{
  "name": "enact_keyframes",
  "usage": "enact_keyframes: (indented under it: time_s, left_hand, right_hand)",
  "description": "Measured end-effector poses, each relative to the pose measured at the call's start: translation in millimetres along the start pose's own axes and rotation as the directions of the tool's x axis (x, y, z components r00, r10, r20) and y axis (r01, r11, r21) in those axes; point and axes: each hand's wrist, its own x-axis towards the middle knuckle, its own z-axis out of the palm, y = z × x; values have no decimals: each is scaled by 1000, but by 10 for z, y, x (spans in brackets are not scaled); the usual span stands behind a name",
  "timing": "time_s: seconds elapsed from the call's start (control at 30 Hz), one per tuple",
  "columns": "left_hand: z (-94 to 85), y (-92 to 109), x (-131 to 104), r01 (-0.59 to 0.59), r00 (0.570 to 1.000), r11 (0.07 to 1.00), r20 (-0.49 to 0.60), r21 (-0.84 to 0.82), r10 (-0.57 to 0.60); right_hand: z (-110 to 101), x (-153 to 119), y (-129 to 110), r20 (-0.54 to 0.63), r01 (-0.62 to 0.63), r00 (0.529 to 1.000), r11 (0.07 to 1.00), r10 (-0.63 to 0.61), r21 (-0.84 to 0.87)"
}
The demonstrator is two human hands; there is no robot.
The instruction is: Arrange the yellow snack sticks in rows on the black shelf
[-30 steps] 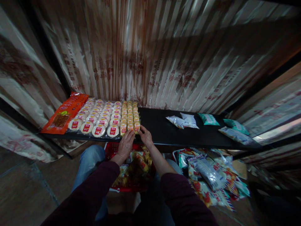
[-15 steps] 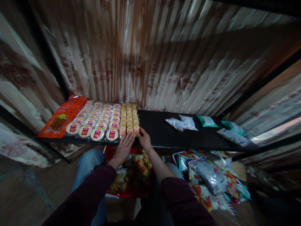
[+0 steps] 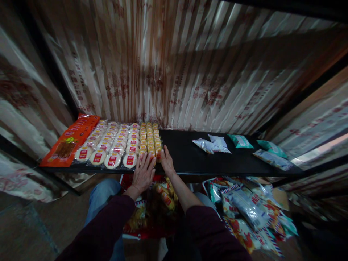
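Several rows of small yellow packets (image 3: pixel 149 139) stand on the black shelf (image 3: pixel 185 156), beside rows of round white packaged cakes (image 3: pixel 119 146). My left hand (image 3: pixel 144 174) lies with fingers spread over the front ends of the yellow rows. Against the right side of the last yellow row rests my right hand (image 3: pixel 167 161), its fingers extended and touching the packets. Neither hand is wrapped round anything.
An orange bag (image 3: pixel 63 145) lies at the shelf's left end. White packets (image 3: pixel 213 144) and teal packets (image 3: pixel 240 141) lie to the right. Below are a red basket (image 3: pixel 152 232) of yellow packets and a heap of snack bags (image 3: pixel 247 210).
My right hand has straightened its fingers along the side of the yellow packets. My left hand has stayed over the front ends. The whole view has shifted slightly.
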Motion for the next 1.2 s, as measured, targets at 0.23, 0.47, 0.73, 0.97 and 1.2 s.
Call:
enact_keyframes:
  time_s: [0.23, 0.47, 0.73, 0.97, 1.2]
  left_hand:
    - [35, -55, 75, -9, 1000, 1000, 7, -3, 9]
    - [39, -47, 71, -9, 1000, 998, 23, 54, 8]
    - [90, -50, 50, -4, 1000, 997, 7, 81, 4]
    - [85, -52, 46, 9, 1000, 998, 6, 68, -9]
    - [84, -56, 44, -14, 1000, 999, 3, 53, 14]
  right_hand:
    - [158, 75, -123, 45, -45, 998, 999, 45, 9]
    - [162, 43, -147, 56, -35, 998, 998, 37, -46]
    - [188, 46, -134, 26, -27, 999, 998, 28, -50]
    - [273, 26, -108, -31, 15, 999, 992, -19, -128]
    - [216, 15, -61, -59, -2, 998, 996, -3, -91]
